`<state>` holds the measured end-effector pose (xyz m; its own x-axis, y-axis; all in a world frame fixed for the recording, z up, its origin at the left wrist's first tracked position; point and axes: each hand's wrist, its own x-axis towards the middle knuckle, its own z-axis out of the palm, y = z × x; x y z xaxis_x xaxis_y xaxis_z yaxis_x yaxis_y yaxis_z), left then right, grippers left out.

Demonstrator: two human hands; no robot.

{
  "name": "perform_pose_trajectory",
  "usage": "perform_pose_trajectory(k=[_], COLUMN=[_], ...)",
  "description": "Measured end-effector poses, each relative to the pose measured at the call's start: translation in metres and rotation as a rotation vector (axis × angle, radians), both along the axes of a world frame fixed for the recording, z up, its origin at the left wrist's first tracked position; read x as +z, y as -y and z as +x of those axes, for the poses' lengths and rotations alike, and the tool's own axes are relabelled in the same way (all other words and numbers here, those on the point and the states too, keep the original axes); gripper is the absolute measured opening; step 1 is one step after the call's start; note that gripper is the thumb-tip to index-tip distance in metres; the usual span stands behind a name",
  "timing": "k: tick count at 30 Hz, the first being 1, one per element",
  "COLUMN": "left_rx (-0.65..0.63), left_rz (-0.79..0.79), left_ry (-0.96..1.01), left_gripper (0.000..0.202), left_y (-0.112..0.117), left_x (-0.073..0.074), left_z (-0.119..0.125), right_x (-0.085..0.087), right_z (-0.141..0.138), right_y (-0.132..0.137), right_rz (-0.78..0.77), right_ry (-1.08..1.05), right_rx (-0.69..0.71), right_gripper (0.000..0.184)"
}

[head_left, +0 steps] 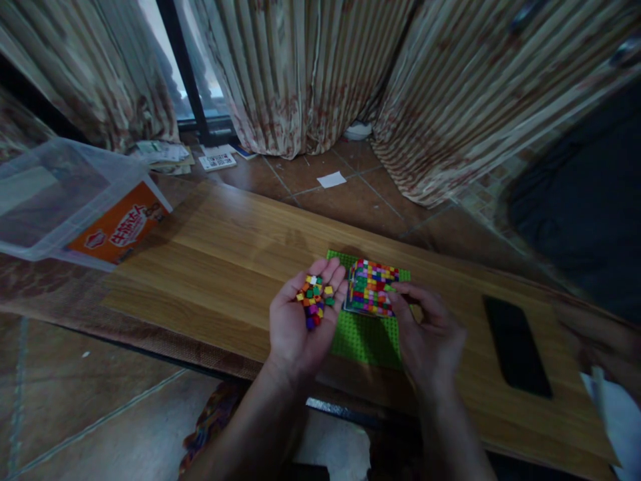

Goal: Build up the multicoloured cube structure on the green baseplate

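Note:
My left hand (300,321) is cupped palm up and holds a pile of small coloured bricks (315,299). Right beside it, a multicoloured block built of small bricks (373,286) stands on a green baseplate (363,337) on a wooden board (210,267). My right hand (428,331) rests at the block's right side. Its thumb and forefinger are pinched at the block's edge; what they hold is too small to make out.
A black phone (515,347) lies on the board to the right. A clear plastic bin with an orange label (75,204) stands at the left end. Curtains (310,73) hang behind, with papers (218,160) on the tiled floor.

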<state>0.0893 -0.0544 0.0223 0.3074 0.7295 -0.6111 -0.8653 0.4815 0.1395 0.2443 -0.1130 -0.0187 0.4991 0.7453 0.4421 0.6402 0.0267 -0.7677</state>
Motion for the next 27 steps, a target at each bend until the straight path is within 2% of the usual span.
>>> perform_pose_trajectory(k=[4, 9, 15, 20, 24, 27], left_rx=[-0.009, -0.012, -0.01, -0.011, -0.016, -0.018], left_rz=[-0.015, -0.02, -0.022, -0.011, -0.008, -0.009], left_ry=[-0.007, -0.016, -0.026, -0.006, -0.009, -0.007], left_gripper=[0.022, 0.02, 0.02, 0.022, 0.022, 0.022], left_y=[0.0, 0.001, 0.0, -0.001, -0.001, 0.0], left_x=[0.0, 0.001, 0.003, 0.001, 0.0, 0.001], left_z=[0.001, 0.001, 0.001, 0.001, 0.002, 0.002], right_x=[-0.001, -0.006, -0.006, -0.003, -0.006, -0.009], right_z=[-0.001, -0.003, -0.005, -0.006, -0.008, -0.009], right_y=[-0.002, -0.005, -0.006, -0.007, -0.011, -0.014], right_rz=[-0.037, -0.086, -0.065, -0.035, -0.116, -0.12], right_ry=[0.112, 0.049, -0.006, -0.031, -0.014, -0.064], right_rx=[0.067, 0.01, -0.03, -0.078, -0.126, -0.124], right_gripper=[0.011, 0.01, 0.008, 0.02, 0.033, 0.034])
